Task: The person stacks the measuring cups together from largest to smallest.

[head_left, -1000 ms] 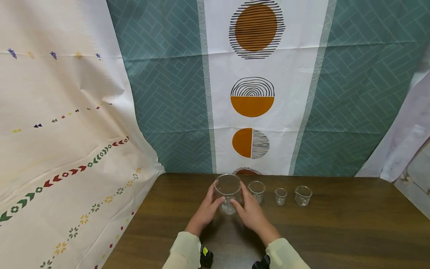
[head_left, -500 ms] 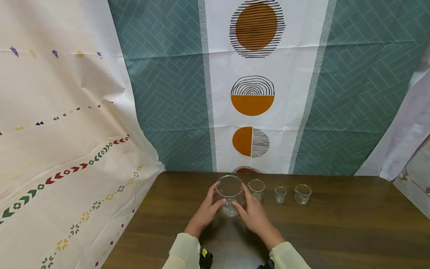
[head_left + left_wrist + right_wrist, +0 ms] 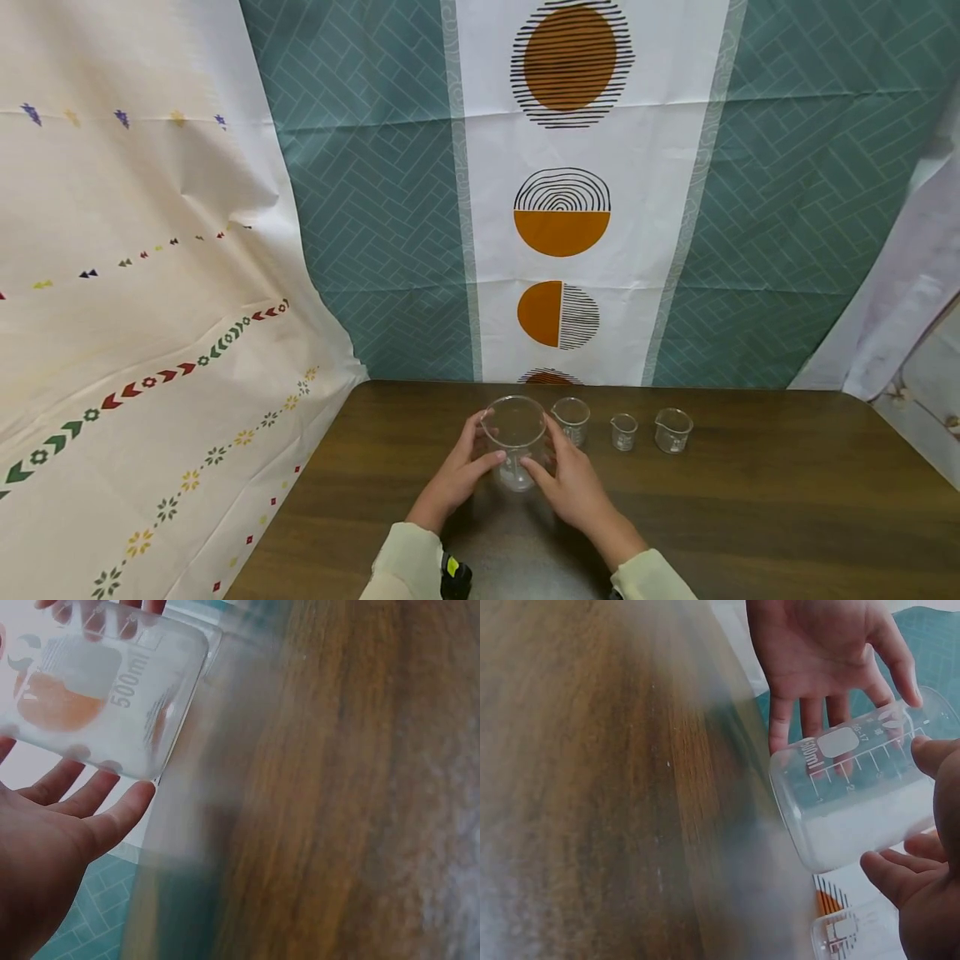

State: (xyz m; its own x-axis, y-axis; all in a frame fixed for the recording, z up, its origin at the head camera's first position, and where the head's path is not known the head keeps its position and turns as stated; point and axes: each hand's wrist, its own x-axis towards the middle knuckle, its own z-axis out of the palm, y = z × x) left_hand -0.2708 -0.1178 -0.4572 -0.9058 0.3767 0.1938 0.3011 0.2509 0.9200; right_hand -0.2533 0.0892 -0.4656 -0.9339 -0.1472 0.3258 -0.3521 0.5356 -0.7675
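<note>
A large clear glass beaker (image 3: 514,427) is held between both hands, mouth up, in the head view. My left hand (image 3: 452,481) grips its left side, thumb across the front. The right hand (image 3: 576,489) grips the opposite side, its thumb also on the front. "500ml" and white graduation marks show on the beaker (image 3: 855,787) in the right wrist view. In the left wrist view, fingertips press along the side of the beaker (image 3: 112,682), and its base is clear of the table surface. Nothing shows inside it.
To the right stand three smaller glass beakers: a medium one (image 3: 572,421) close behind the right hand, a tiny one (image 3: 623,432), and another medium one (image 3: 673,431). They are on a brown wooden table (image 3: 750,500). Patterned cloths (image 3: 375,208) hang behind and at the left.
Both hands have brought the large beaker slightly toward the body and a little to the right, keeping their hold. The three smaller beakers have stayed in place.
</note>
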